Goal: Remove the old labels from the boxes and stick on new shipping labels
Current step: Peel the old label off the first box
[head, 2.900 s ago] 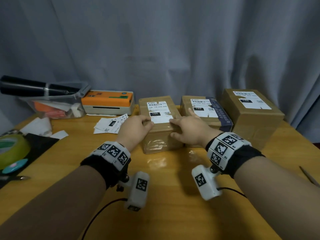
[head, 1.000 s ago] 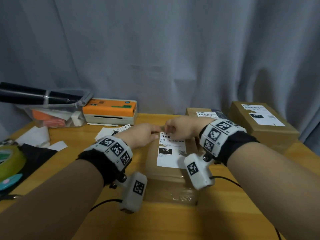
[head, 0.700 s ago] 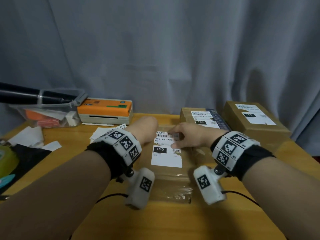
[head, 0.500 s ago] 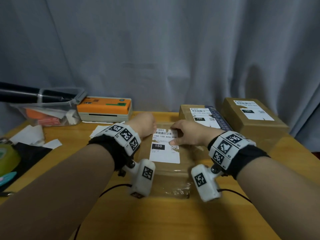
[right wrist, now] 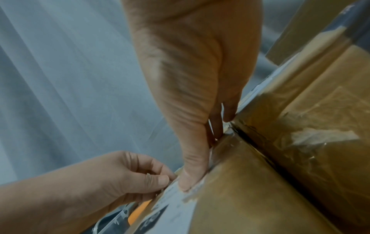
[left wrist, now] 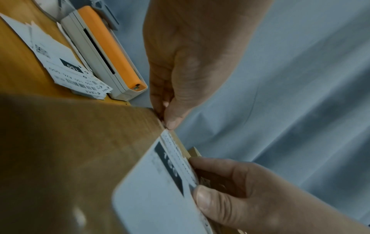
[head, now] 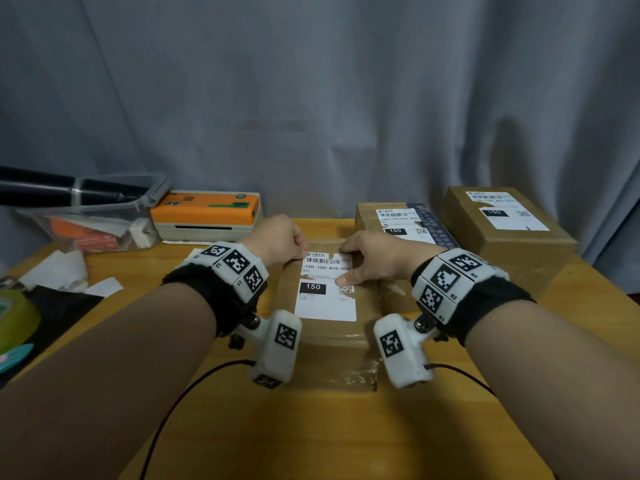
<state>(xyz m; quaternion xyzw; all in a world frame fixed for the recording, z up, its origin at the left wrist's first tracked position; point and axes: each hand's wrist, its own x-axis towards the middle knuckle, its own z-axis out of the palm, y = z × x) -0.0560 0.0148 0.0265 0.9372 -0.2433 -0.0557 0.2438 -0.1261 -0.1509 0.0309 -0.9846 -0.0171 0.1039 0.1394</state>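
A person leans over a wooden table (head: 332,427). A taped cardboard box (head: 329,334) lies in the middle, between both forearms. The left hand (head: 280,242) pinches the far left corner of the white label (head: 325,292) on its top. The right hand (head: 377,258) holds the label's right edge, thumb pressed flat. Only the left wrist view shows loose labels (left wrist: 60,63) beside an orange printer (left wrist: 108,52). The head view alone shows two more labelled boxes (head: 498,233), far right.
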